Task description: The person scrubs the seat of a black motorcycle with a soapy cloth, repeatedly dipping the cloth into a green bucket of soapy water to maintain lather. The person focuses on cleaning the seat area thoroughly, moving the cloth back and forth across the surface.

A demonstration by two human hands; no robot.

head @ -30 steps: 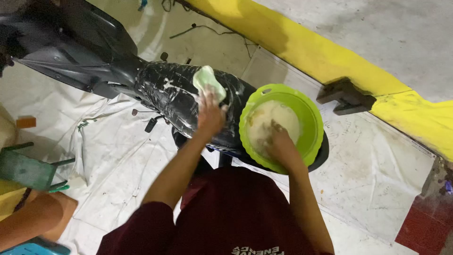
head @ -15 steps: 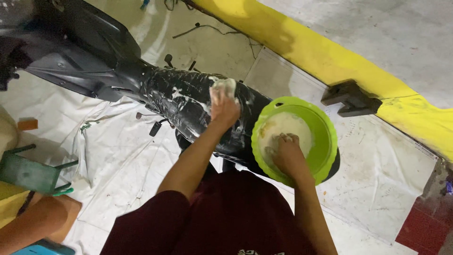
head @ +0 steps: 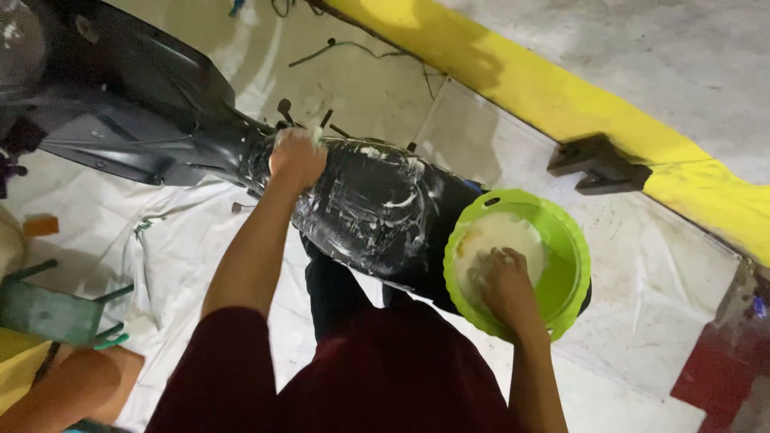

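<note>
Soapy white streaks covered the middle of the black motorcycle seat (head: 377, 212), while its front end, toward the dark bodywork (head: 120, 104), looked barely lathered. The left hand (head: 298, 156) pressed there, fingers curled over a pale sponge almost hidden beneath them. The right hand (head: 504, 281) rested in the foamy green basin (head: 573, 256) at the seat's rear end, fingers bent; whether they gripped anything, I could not tell.

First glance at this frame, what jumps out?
The bright green basin of foamy water at right centre, with the right hand dipped in it. Beside it, the black motorbike seat, streaked with white suds, where the left hand presses a pale sponge. A yellow kerb runs diagonally behind.
</note>
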